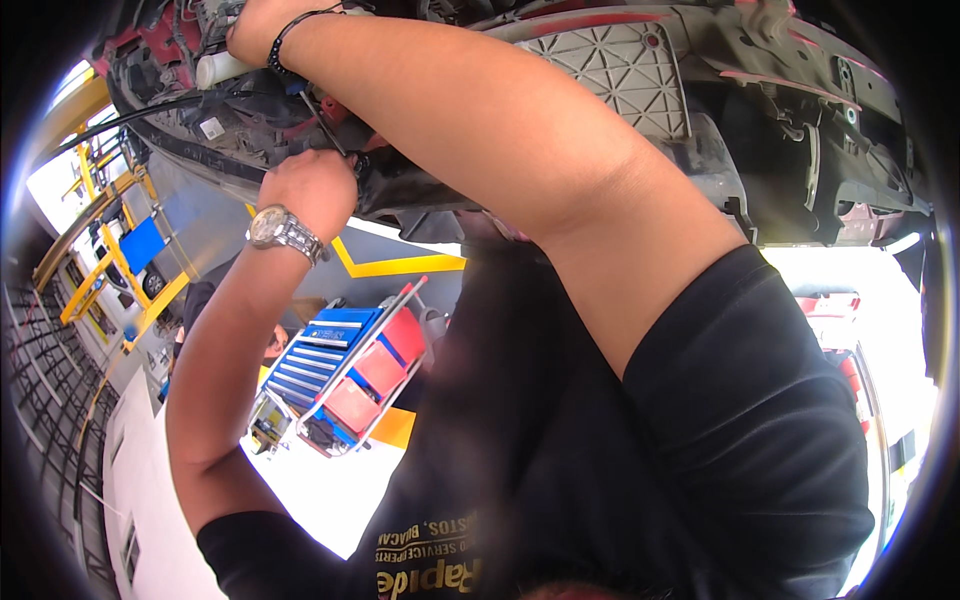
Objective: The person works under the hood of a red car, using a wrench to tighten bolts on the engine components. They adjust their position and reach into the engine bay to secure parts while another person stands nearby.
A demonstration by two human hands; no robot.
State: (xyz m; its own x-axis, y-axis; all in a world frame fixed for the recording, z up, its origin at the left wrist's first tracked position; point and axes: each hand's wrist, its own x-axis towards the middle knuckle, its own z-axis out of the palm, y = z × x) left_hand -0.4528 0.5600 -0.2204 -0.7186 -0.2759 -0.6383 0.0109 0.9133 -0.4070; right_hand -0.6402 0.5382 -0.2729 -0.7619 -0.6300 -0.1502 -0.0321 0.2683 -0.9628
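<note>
Overhead is the dirty underside of a vehicle (760,150), with black plastic panels, brackets and a ribbed grey panel (615,80). My left hand (312,188), below a metal watch, is curled closed at the lower edge of a dark part; its grip is hidden. A thin dark rod (322,122) with a blue end runs from near my right wrist toward that hand. My right hand (262,28), past a dark beaded bracelet, reaches up among parts at the top edge, beside a whitish cylindrical piece (218,70). Its fingers are mostly cut off or hidden.
Behind my left arm stands a blue tool cabinet (318,350) with red bins in a metal frame. Another person's hand (277,341) shows beside it. Yellow lift structures (95,270) and a blue panel (144,246) are farther left. A red-and-white rack (850,370) stands right.
</note>
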